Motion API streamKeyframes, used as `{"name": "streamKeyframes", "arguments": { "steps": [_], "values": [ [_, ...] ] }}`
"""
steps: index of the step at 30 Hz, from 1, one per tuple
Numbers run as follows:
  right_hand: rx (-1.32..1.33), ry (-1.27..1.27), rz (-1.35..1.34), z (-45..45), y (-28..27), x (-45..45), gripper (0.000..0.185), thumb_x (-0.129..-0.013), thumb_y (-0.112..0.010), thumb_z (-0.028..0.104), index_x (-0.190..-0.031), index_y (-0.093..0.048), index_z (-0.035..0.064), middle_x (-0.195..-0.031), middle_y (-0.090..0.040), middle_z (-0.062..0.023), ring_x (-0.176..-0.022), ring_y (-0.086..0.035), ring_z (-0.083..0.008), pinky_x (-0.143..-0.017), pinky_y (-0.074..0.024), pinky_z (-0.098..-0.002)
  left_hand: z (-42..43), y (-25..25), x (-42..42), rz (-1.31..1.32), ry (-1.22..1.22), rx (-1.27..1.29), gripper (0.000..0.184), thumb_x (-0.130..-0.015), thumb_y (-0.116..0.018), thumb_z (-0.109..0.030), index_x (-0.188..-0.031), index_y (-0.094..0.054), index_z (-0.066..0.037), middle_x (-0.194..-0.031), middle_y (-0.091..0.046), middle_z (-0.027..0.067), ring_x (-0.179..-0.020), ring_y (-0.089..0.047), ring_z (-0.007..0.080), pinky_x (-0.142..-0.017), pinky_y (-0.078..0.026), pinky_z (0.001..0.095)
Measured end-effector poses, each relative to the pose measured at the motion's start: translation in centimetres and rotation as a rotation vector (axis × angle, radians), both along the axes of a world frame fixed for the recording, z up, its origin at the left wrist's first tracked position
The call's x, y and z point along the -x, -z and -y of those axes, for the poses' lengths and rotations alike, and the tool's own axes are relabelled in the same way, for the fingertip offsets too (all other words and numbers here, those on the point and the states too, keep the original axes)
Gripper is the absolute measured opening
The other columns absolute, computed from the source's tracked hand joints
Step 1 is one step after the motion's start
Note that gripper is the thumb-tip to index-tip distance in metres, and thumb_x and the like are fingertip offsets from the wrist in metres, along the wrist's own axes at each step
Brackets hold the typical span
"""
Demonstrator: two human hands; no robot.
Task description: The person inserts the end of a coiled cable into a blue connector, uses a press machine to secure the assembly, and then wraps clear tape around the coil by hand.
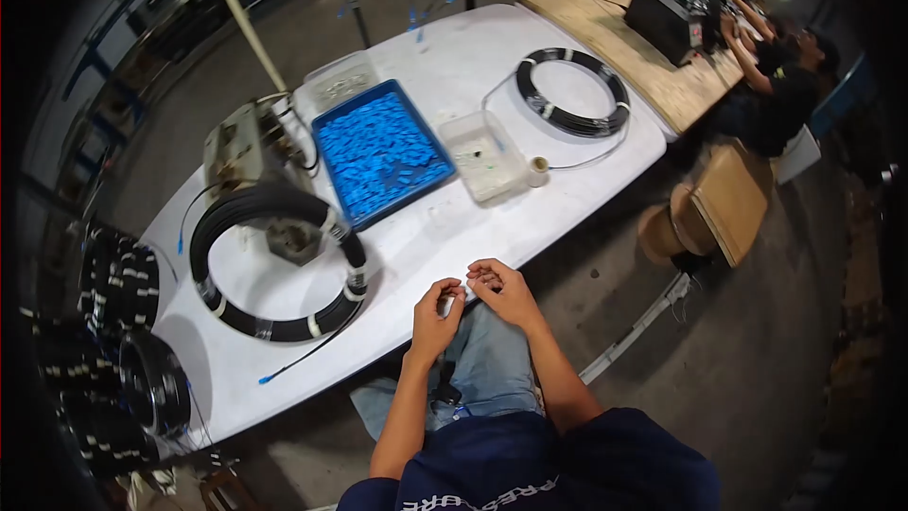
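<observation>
Right here at the front edge of the white table (553, 213), the two hands meet over the lap: the left hand (435, 324) with its fingers curled in, the right hand (508, 297) facing it just beside, fingertips nearly together on both. Each looks loosely pinched, yet whether anything sits between those fingertips I cannot tell; it would be a tiny piece, and holding both hands close to the body would suit fine finger work. Out to the left, near the table's edge, the front black cable coil (276, 330) is bound with pale bands, presumably to keep its loops together, and its free end trails toward the person, the blue connector (265, 379) lying in the open where it is easy to reach. Straight ahead, beyond the hands, the blue tray (405, 203) keeps a crowd of small blue pieces (378, 153) corralled, its raised walls likely there to stop them scattering. Just right of it, the clear container (503, 191) has a few little bits inside, with a small roll (538, 171) by its corner. Further back, a second coil (574, 122) lies flat, banded likewise, its thin tail running toward that roll. And at the far right, a co-worker (799, 95) reaches to a dark machine (659, 24) on the wooden table (591, 33), well apart from all this.
</observation>
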State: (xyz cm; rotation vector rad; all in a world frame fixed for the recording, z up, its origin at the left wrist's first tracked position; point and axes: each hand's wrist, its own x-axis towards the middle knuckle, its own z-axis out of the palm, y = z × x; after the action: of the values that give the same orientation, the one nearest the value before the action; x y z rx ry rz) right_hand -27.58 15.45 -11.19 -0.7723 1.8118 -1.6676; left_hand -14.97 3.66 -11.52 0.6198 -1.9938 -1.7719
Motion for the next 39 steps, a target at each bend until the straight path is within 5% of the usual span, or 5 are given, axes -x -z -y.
{"name": "streamKeyframes", "arguments": {
  "steps": [5, 8, 17, 25, 39],
  "values": [
    [-0.013, 0.265, -0.016, -2.9, 1.1, 5.5, 0.027, -0.087, -0.070, 0.010, -0.111, -0.063, -0.0015, -0.099, -0.069, -0.0098, -0.086, -0.065, -0.0117, -0.072, -0.0525, -0.0261, -1.2, 0.1, 8.8, -0.048, 0.171, 0.172, 0.030, -0.087, -0.066, -0.009, -0.115, -0.062, 0.000, -0.117, -0.065, 0.0175, -0.105, -0.065, 0.0292, -0.091, -0.050, 0.0359],
    [-0.102, 0.501, -0.481, -3.1, 1.7, 9.0, 0.024, -0.084, -0.070, 0.007, -0.106, -0.064, -0.0008, -0.099, -0.068, -0.0120, -0.090, -0.066, -0.0190, -0.072, -0.0530, -0.0311, -1.3, 0.7, 14.2, -0.150, 0.206, 0.337, 0.035, -0.085, -0.067, -0.008, -0.119, -0.059, -0.001, -0.132, -0.059, 0.0152, -0.107, -0.063, 0.0242, -0.090, -0.049, 0.0328],
    [-0.121, 0.678, -0.429, 0.2, 1.5, 15.6, 0.064, -0.076, -0.076, 0.012, -0.133, -0.050, 0.0012, -0.122, -0.057, -0.0184, -0.104, -0.057, -0.0301, -0.089, -0.0479, -0.0406, -1.4, 1.1, 20.1, -0.053, 0.210, 0.354, 0.055, -0.079, -0.059, -0.002, -0.133, -0.048, -0.002, -0.140, -0.052, 0.0197, -0.110, -0.062, 0.0317, -0.094, -0.050, 0.0381],
    [-0.144, 0.675, -0.735, 1.5, 2.4, 16.6, 0.053, -0.082, -0.073, 0.018, -0.130, -0.056, 0.0034, -0.118, -0.062, -0.0159, -0.108, -0.058, -0.0315, -0.090, -0.0481, -0.0408, -1.4, 0.7, 20.0, 0.012, 0.206, 0.380, 0.067, -0.080, -0.062, -0.005, -0.143, -0.041, -0.001, -0.134, -0.056, 0.0208, -0.108, -0.063, 0.0303, -0.092, -0.050, 0.0373],
    [0.413, 0.229, 0.317, -2.2, -1.1, 7.1, 0.044, -0.095, -0.058, 0.004, -0.137, -0.045, -0.0036, -0.126, -0.057, -0.0107, -0.114, -0.056, -0.0172, -0.098, -0.0454, -0.0300, 0.8, 0.8, 14.2, -0.100, 0.277, -0.493, 0.039, -0.100, -0.059, -0.027, -0.129, -0.058, 0.000, -0.117, -0.066, 0.0071, -0.100, -0.060, 0.0118, -0.086, -0.049, 0.0278]
  ]
}}
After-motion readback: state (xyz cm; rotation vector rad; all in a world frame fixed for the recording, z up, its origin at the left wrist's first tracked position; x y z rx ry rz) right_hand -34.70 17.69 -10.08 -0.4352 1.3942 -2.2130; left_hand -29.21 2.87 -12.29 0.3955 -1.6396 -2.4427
